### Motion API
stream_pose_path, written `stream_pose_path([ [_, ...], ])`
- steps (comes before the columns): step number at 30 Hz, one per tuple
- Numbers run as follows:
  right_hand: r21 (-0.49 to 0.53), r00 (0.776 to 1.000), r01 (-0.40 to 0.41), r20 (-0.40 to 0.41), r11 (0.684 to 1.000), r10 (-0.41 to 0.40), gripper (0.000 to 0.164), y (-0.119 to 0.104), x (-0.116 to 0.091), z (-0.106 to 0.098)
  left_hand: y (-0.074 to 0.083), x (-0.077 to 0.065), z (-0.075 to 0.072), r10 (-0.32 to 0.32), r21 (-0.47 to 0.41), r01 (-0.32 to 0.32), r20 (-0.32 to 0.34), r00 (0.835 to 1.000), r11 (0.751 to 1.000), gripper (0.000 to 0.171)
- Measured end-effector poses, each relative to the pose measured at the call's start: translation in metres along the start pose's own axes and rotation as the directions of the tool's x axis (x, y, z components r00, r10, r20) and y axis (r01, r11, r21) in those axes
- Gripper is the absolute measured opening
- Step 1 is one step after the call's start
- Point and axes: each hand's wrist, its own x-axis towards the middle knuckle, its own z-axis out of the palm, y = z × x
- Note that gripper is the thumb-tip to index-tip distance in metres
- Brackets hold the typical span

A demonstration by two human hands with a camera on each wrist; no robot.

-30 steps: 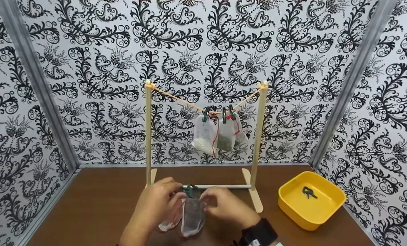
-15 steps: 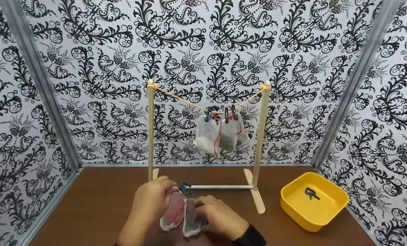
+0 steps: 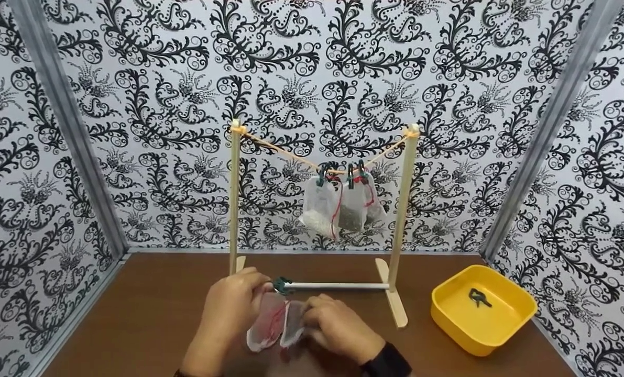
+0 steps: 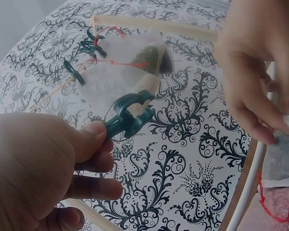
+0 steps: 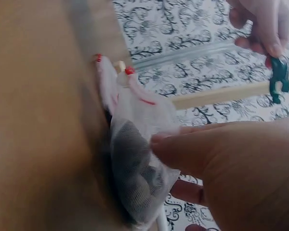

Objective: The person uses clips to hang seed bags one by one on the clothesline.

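Observation:
Between thumb and forefinger my left hand (image 3: 234,299) pinches a dark green plastic clip (image 4: 119,124), held above the table with its handles squeezed. My right hand (image 3: 340,325) pinches the edge of a white mesh drawstring bag (image 5: 135,163) with dark contents, thumb in front and fingers behind. Beside that bag lies another mesh bag (image 3: 263,325) with pinkish contents and a red cord. Behind both hands, 3 mesh bags hang by green clips from an orange string (image 3: 280,151); the leftmost hanging bag (image 3: 319,207) holds pale grains.
A wooden stand's left post (image 3: 234,204) and right post (image 3: 405,209) carry the string. A white bar (image 3: 338,286) joins their feet low down. At the right sits a yellow tub (image 3: 479,330) with a dark clip (image 3: 480,297) inside. Patterned walls enclose the brown table (image 3: 133,314).
My left hand has drawn away from the bags with the green clip. My right hand has shifted down onto the dark-filled bag and pulls it slightly up at its edge.

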Motion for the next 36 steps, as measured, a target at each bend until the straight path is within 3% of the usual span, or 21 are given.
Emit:
stream_pose_path([
  [3, 0.058, 0.993, -0.108, -0.050, 0.992, 0.111, 0.005, 0.005, 0.000, -0.006, 0.001, -0.001, -0.001, -0.007, 0.003, 0.007, -0.008, 1.000, 1.000, 0.009],
  [8, 0.138, 0.954, -0.270, -0.097, 0.953, 0.285, 0.005, 0.015, -0.002, -0.027, 0.002, -0.002, -0.002, -0.016, 0.010, 0.016, -0.017, 1.000, 1.000, 0.009],
  [15, 0.242, 0.907, -0.368, -0.118, 0.898, 0.404, 0.005, 0.032, -0.007, -0.074, 0.005, -0.001, -0.001, -0.029, -0.023, 0.028, -0.041, 0.999, 0.999, 0.005],
  [20, 0.308, 0.841, -0.456, -0.157, 0.835, 0.517, 0.008, 0.044, -0.014, -0.115, 0.014, 0.012, -0.007, -0.009, -0.036, 0.007, -0.061, 0.998, 0.999, 0.006],
  [22, 0.326, 0.811, -0.486, -0.176, 0.811, 0.557, 0.009, 0.049, -0.017, -0.132, 0.018, 0.024, -0.011, 0.006, -0.031, -0.008, -0.065, 0.998, 1.000, 0.005],
  [25, 0.314, 0.777, -0.512, -0.227, 0.800, 0.587, 0.011, 0.055, -0.019, -0.159, 0.027, 0.051, -0.017, 0.053, -0.021, -0.055, -0.096, 0.994, 0.998, 0.003],
  [31, 0.276, 0.726, -0.541, -0.324, 0.795, 0.607, 0.019, 0.068, -0.004, -0.212, 0.056, 0.127, -0.032, 0.145, 0.009, -0.146, -0.193, 0.970, 0.989, 0.013],
  [36, 0.281, 0.697, -0.542, -0.376, 0.792, 0.610, 0.022, 0.085, 0.018, -0.239, 0.083, 0.188, -0.038, 0.137, 0.016, -0.136, -0.120, 0.983, 0.991, 0.019],
])
